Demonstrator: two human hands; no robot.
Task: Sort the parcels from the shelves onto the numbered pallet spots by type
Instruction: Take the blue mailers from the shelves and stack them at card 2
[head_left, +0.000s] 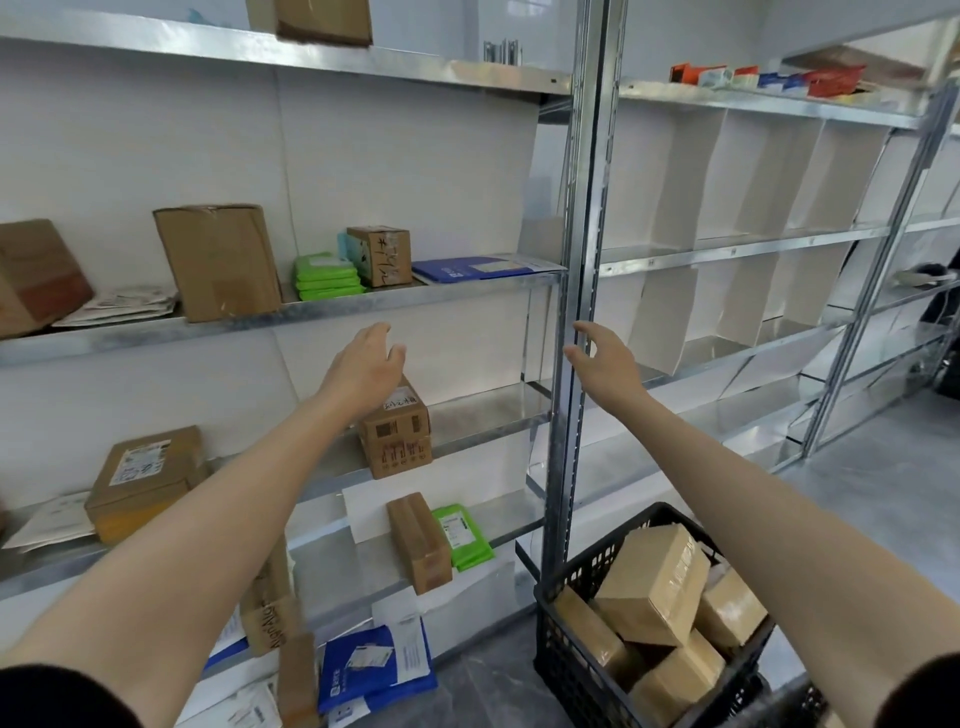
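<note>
Both my arms reach forward toward the metal shelving. My left hand (367, 364) is empty, fingers relaxed, hovering just above a small cardboard box (397, 427) stacked on the middle shelf. My right hand (598, 358) is open and empty, in front of the steel upright (582, 218). On the shelf above lie a blue flat mailer (470, 268), a small labelled box (380, 254), green packets (326, 277) and a tall cardboard box (221, 261). A black crate (613, 660) at the lower right holds several cardboard boxes.
Lower shelves carry a brown box (418, 543), a green packet (462, 535), a flat labelled box (145, 480) and blue mailers (374, 665) near the floor. White dividers (670, 312) fill the right-hand shelving. Grey floor (883, 467) opens to the right.
</note>
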